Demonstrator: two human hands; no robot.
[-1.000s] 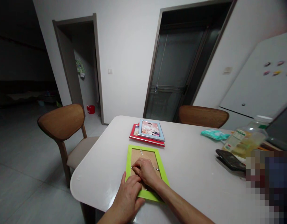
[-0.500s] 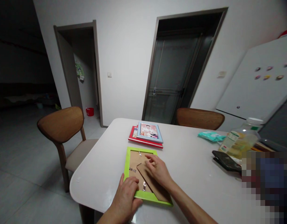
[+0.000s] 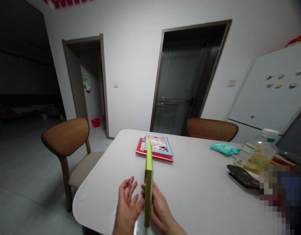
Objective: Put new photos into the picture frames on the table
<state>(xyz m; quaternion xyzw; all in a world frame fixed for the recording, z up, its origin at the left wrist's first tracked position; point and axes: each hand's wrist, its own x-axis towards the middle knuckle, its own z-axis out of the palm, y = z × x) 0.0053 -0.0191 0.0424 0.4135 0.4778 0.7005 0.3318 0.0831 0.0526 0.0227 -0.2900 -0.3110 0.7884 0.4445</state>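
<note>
A green picture frame (image 3: 148, 186) is turned up on edge, so only its narrow side faces me. My right hand (image 3: 160, 206) grips it from the right, with fingertips showing around the near edge. Just left of the frame is my left hand (image 3: 128, 200), fingers apart and curled a little; its thumb is close to the frame, and I cannot tell if it touches. Beyond the green frame, a light-blue picture frame (image 3: 168, 143) with a photo lies on a red picture frame (image 3: 162, 158). The green frame's top covers part of both.
The white table (image 3: 194, 186) carries a teal packet (image 3: 225, 148), a plastic bottle with yellow liquid (image 3: 257, 155) and a dark, flat object (image 3: 242, 176) at the right. Wooden chairs stand at the left (image 3: 67, 137) and far side (image 3: 211, 129).
The green frame, lying back-up on the table before, has been lifted and turned on edge. My right hand now grips it; my left hand has come off its border. The view has tilted up slightly.
</note>
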